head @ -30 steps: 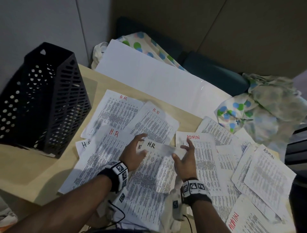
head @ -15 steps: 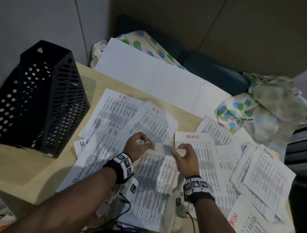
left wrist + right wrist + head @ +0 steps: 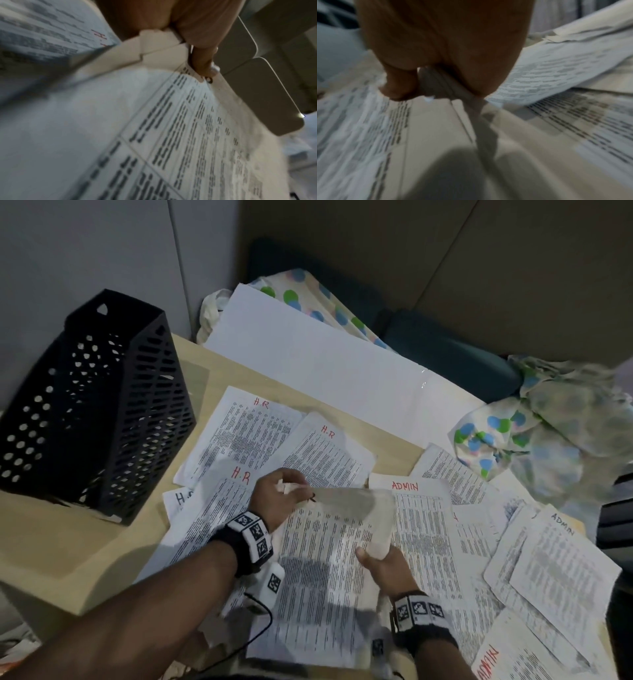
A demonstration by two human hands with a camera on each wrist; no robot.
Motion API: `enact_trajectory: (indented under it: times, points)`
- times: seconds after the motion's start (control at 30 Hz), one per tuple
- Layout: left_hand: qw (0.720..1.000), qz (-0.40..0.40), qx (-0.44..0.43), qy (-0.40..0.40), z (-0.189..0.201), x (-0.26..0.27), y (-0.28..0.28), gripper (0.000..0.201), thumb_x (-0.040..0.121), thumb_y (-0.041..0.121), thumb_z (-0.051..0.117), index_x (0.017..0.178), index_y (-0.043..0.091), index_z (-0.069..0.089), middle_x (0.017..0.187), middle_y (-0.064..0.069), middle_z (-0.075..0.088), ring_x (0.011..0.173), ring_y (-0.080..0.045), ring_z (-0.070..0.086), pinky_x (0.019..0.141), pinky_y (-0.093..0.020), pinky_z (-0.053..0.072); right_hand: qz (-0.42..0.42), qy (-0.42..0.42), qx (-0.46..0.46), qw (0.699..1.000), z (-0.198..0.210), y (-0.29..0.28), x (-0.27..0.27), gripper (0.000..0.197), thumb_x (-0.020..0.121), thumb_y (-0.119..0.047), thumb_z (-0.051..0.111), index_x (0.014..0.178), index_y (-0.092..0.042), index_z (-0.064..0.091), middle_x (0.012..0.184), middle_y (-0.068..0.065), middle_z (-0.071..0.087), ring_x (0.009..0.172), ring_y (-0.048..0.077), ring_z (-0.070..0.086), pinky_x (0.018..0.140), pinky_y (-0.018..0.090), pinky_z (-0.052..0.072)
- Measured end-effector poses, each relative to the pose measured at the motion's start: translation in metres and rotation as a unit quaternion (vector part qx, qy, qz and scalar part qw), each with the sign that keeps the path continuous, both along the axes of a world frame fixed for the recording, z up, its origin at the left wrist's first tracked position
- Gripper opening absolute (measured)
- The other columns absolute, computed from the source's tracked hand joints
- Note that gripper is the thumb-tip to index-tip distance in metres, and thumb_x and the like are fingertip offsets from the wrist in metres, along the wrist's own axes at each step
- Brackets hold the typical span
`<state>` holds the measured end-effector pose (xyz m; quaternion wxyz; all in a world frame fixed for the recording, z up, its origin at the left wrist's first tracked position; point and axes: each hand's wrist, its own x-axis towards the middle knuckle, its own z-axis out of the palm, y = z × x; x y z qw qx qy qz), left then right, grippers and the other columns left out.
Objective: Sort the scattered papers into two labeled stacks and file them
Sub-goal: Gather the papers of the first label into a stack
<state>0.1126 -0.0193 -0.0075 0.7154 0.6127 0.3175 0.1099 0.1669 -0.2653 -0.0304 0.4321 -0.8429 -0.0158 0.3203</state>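
Printed sheets lie scattered over the wooden table [image 3: 68,539], some marked H.R [image 3: 250,436] in red at the left, others marked ADMIN [image 3: 421,508] at the right. My left hand [image 3: 291,489] pinches the top left corner of a thin bundle of H.R sheets [image 3: 322,570] in the middle. In the left wrist view that hand [image 3: 193,44] holds several stepped sheet corners [image 3: 154,44]. My right hand [image 3: 375,553] pinches the bundle's right edge, and the right wrist view shows the edge [image 3: 436,83] between thumb and fingers. The bundle's top edge [image 3: 352,505] curls up off the table.
A black perforated file holder [image 3: 92,405] stands at the table's left rear. A large blank white sheet [image 3: 308,361] leans over the far edge. Spotted cloth [image 3: 513,440] is bunched at the right. More ADMIN sheets [image 3: 555,563] overlap toward the right corner.
My right hand slid from the bundle's top edge down its right side toward me and pinched it. The left hand closed on the top left corner, and the top edge has lifted.
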Motion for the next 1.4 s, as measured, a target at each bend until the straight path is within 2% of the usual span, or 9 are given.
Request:
enact_trajectory:
  times: [0.13,0.27,0.4,0.53,0.67,0.93,1.07,1.23,1.4]
  points:
    - [0.989,0.020,0.143,0.032,-0.023,-0.008,0.027,0.024,0.081,0.029,0.072,0.101,0.031,0.061,0.113,0.002,0.062,0.108,-0.018,0.055,0.092,-0.036,0.046,-0.064,-0.030,-0.010,0.997,0.001,-0.002,0.001,0.020,0.082,-0.024,0.073,0.080,-0.010,0.058,0.068,0.002,0.060,0.065,0.019,0.057,0.055,0.026,0.041]
    - [0.871,0.018,0.323,0.370,-0.053,-0.041,0.071,0.087,0.066,0.036,0.081,0.137,0.016,0.035,0.143,-0.013,0.030,0.130,-0.035,0.028,0.106,-0.050,0.030,-0.114,-0.051,-0.030,0.992,0.005,-0.024,0.013,0.018,0.083,-0.026,0.071,0.088,-0.011,0.061,0.078,0.005,0.067,0.073,0.021,0.063,0.059,0.028,0.045]
    - [0.833,-0.029,0.322,0.448,-0.061,-0.057,0.090,0.118,0.055,0.053,0.084,0.145,0.012,0.020,0.144,-0.022,0.026,0.131,-0.039,0.026,0.105,-0.054,0.030,-0.152,-0.083,-0.100,0.980,0.001,-0.038,0.022,0.027,0.083,-0.027,0.071,0.089,-0.002,0.061,0.073,0.009,0.064,0.067,0.025,0.060,0.060,0.031,0.048]
    - [0.858,-0.032,0.287,0.426,-0.065,-0.056,0.100,0.109,0.051,0.046,0.089,0.137,0.012,0.031,0.134,-0.024,0.040,0.124,-0.041,0.037,0.100,-0.054,0.035,-0.197,-0.083,-0.170,0.962,-0.013,-0.039,0.021,0.031,0.079,-0.033,0.072,0.089,-0.005,0.062,0.080,0.013,0.068,0.073,0.031,0.065,0.071,0.043,0.057]
    - [0.887,-0.031,0.298,0.351,-0.058,-0.052,0.103,0.053,0.088,0.040,0.060,0.129,0.009,0.047,0.129,-0.019,0.056,0.117,-0.038,0.052,0.096,-0.047,0.044,-0.196,-0.070,-0.215,0.954,-0.023,-0.040,0.017,0.034,0.080,-0.034,0.069,0.096,-0.004,0.064,0.079,0.011,0.067,0.073,0.030,0.065,0.072,0.041,0.058]
    - [0.926,-0.071,0.293,0.229,-0.008,0.011,0.090,0.047,0.095,0.038,0.049,0.120,-0.002,0.056,0.125,-0.022,0.059,0.119,-0.038,0.053,0.094,-0.041,0.042,-0.183,0.001,-0.218,0.959,-0.025,-0.047,0.026,0.042,0.087,-0.028,0.066,0.115,0.002,0.058,0.103,0.017,0.067,0.097,0.035,0.063,0.085,0.039,0.051]
    - [0.927,-0.082,0.253,0.264,-0.021,0.037,0.077,0.029,0.089,0.032,0.061,0.070,0.010,0.062,0.080,-0.013,0.064,0.081,-0.035,0.063,0.069,-0.034,0.048,-0.164,0.023,-0.235,0.958,-0.022,-0.044,0.032,0.045,0.089,-0.028,0.063,0.121,0.003,0.058,0.121,0.020,0.062,0.113,0.034,0.058,0.093,0.036,0.046]
    - [0.912,-0.129,0.253,0.296,-0.040,0.049,0.067,0.048,0.077,0.026,0.074,0.119,0.010,0.057,0.120,-0.015,0.058,0.094,-0.032,0.063,0.084,-0.039,0.054,-0.149,0.034,-0.254,0.955,-0.014,-0.037,0.033,0.040,0.091,-0.026,0.060,0.120,0.001,0.058,0.120,0.017,0.063,0.112,0.031,0.060,0.089,0.031,0.046]
    - [0.931,-0.153,0.216,0.251,-0.024,0.058,0.054,0.070,0.082,0.010,0.069,0.143,0.017,0.036,0.135,-0.015,0.053,0.116,-0.034,0.056,0.096,-0.040,0.046,-0.162,0.054,-0.272,0.947,-0.015,-0.037,0.034,0.025,0.084,-0.014,0.063,0.100,0.005,0.059,0.067,0.005,0.063,0.048,0.013,0.061,0.046,0.021,0.052]
